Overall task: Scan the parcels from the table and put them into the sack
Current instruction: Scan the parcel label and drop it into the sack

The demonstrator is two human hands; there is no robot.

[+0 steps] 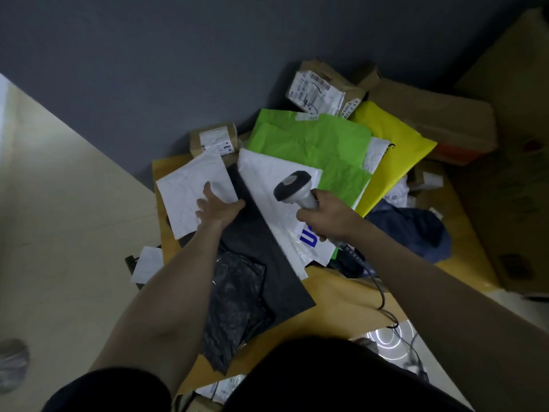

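Left hand (218, 205) lies flat, fingers spread, on the white mailer (190, 193) at frame centre; right hand (325, 217) grips the barcode scanner (294, 185). Flip the mailer label-up before scanning.

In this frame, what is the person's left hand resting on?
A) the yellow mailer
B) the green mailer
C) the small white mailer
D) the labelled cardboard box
C: the left hand lies with spread fingers on the small white mailer, while the right hand grips the barcode scanner.
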